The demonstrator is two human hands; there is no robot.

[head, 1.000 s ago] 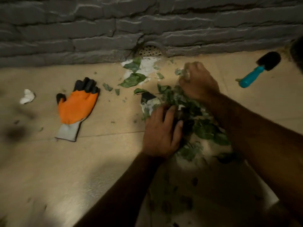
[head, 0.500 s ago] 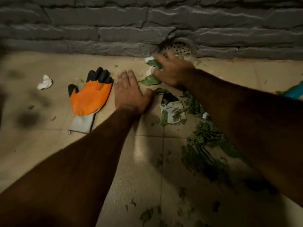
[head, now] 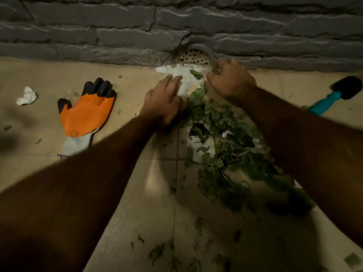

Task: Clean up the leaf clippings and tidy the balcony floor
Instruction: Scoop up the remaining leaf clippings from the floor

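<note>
Dim grey brick wall (head: 98, 26), beige tiled floor (head: 137, 213)

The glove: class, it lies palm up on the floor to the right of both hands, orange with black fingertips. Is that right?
Not quite. The head view shows the glove lying to the left of the left hand and the right hand, not to their right. The rest stands: it is orange with black fingertips and lies on the floor.
</note>
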